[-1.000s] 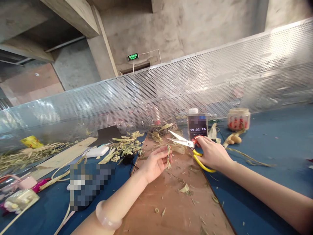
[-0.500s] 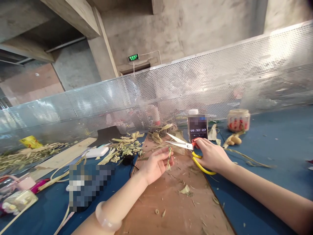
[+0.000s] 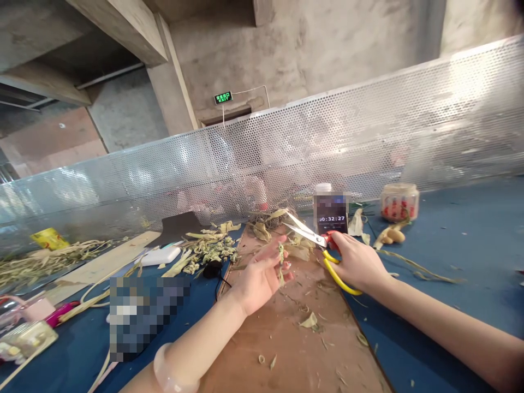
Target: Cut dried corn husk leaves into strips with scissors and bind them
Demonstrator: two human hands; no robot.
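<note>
My left hand is over the brown board, palm partly up and fingers curled around a small green knotted piece of dried plant. To its right, my right hand grips the scissors by their red and yellow handles. The blades stand apart, pointing left above my left fingertips, and do not touch the piece. A few leaf scraps lie on the board below.
Behind the scissors stands a phone with a timer, a jar to its right. Dried plant pieces, a white case and cords lie left. A perforated metal screen crosses the back.
My left fingers have loosened a little and turned around the plant piece. The scissors have shifted slightly right and up, their blades still apart.
</note>
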